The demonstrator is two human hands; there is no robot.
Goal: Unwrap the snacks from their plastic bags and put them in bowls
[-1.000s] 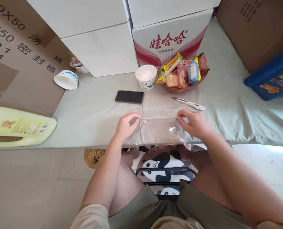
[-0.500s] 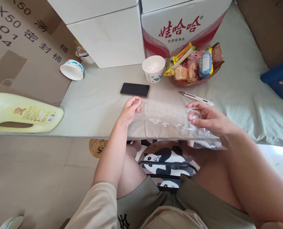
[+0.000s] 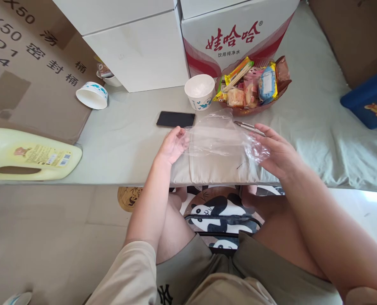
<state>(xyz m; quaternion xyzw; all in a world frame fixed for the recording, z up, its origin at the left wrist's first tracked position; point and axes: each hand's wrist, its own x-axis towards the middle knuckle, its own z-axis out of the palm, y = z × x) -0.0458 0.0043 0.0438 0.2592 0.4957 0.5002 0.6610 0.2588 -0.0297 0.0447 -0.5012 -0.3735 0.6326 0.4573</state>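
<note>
A clear plastic bag point(image 3: 215, 137) is stretched between my two hands above the green cloth surface. My left hand point(image 3: 173, 146) pinches its left end between thumb and fingers. The bag's right end is bunched up in my right hand point(image 3: 279, 152), whose fingers curl loosely around the crumpled film. Just beyond my right fingertips lies a utility knife point(image 3: 248, 127), partly covered by that hand. A dark phone point(image 3: 176, 119) rests flat beyond my left hand.
A paper bowl point(image 3: 200, 93) and a basket of packaged snacks point(image 3: 239, 111) stand at the back before a white-and-red carton point(image 3: 233, 25). Another paper bowl point(image 3: 92, 95) lies tilted by a cardboard box point(image 3: 32, 101). A yellow jug point(image 3: 32, 152) lies at left, a blue container point(image 3: 371, 101) at right.
The bag has spread farther back toward the bowl and snack basket. Its loose end, which hung by my right wrist, is now gathered at my right hand. My right hand has moved slightly away from me.
</note>
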